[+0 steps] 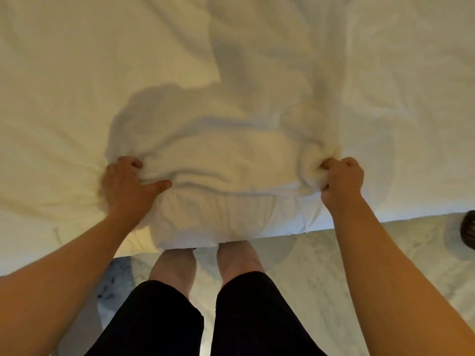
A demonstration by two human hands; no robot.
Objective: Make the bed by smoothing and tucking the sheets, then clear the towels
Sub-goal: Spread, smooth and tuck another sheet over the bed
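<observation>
Our left hand (pixel 128 185) grips a white towel (pixel 221 173) at its left end, the fingers curled into the bunched cloth and the thumb stretched along a fold. Our right hand (pixel 343 179) is clenched on the towel's right end, where the cloth is gathered into a rounded knot against the knuckles. Between our hands the towel lies in thick rumpled folds, and its near part hangs over the edge of the bed in front of our legs. Beyond our hands a further length of it runs away from us up the middle of the bed, twisted and creased.

The towel rests on a white sheet (pixel 64 86) that covers the bed (pixel 401 176) to both sides, wrinkled and pulled into lines that fan out from our left hand.

Below the bed's edge we see our dark trousers (pixel 252 317) and our feet (pixel 237 260) on a pale marbled floor (pixel 321 273). A dark rounded thing (pixel 469 232) sits at the right edge of the view, too cut off to tell what it is.
</observation>
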